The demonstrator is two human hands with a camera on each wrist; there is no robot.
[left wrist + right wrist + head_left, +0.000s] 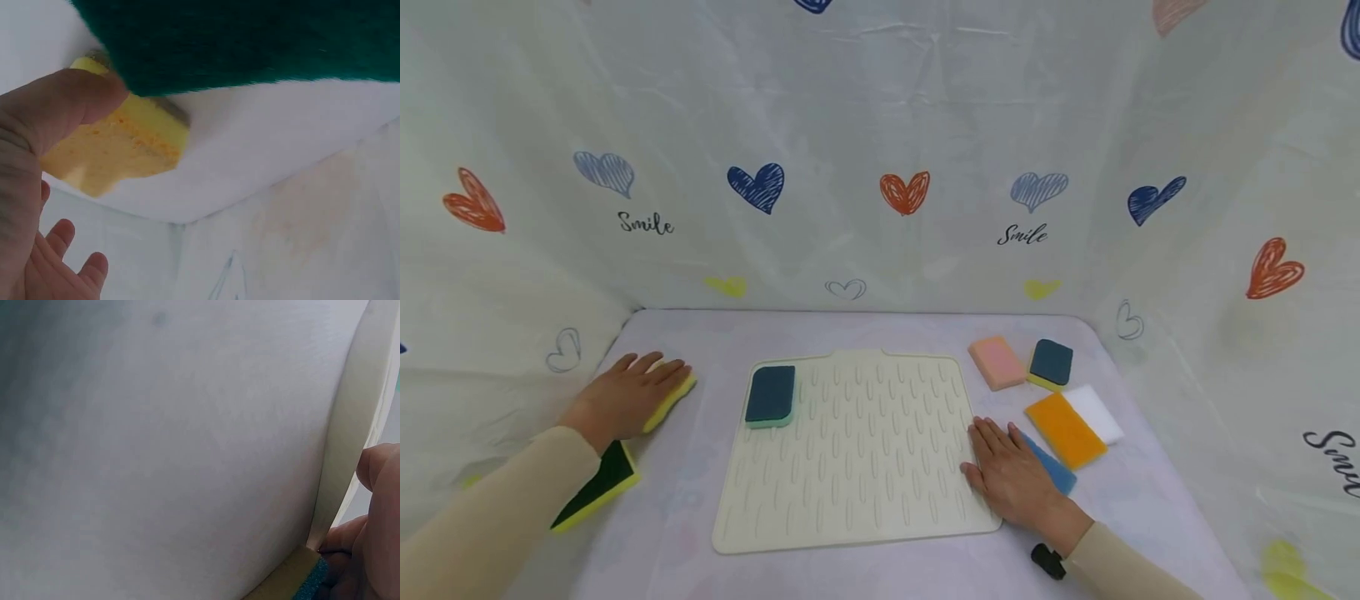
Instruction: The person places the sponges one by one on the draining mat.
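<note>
At the left side of the table, my left hand [632,396] lies over a yellow sponge [672,402], fingers spread. In the left wrist view the thumb [69,103] overlaps that sponge [119,150], while other fingertips are apart from it. A larger green-and-yellow scouring sponge [598,487] lies under the left forearm. My right hand [1011,471] rests palm down at the right edge of a cream ridged mat [865,467], fingers fairly straight. It partly covers a blue sponge [1054,468]. On the mat's upper left sits a dark-topped green sponge [771,396].
Right of the mat lie a pink sponge [997,362], a dark-topped yellow sponge [1051,363], an orange sponge [1066,429] and a white sponge [1093,414]. A small black object [1048,562] is by the right wrist. Heart-printed curtains [842,108] enclose the table.
</note>
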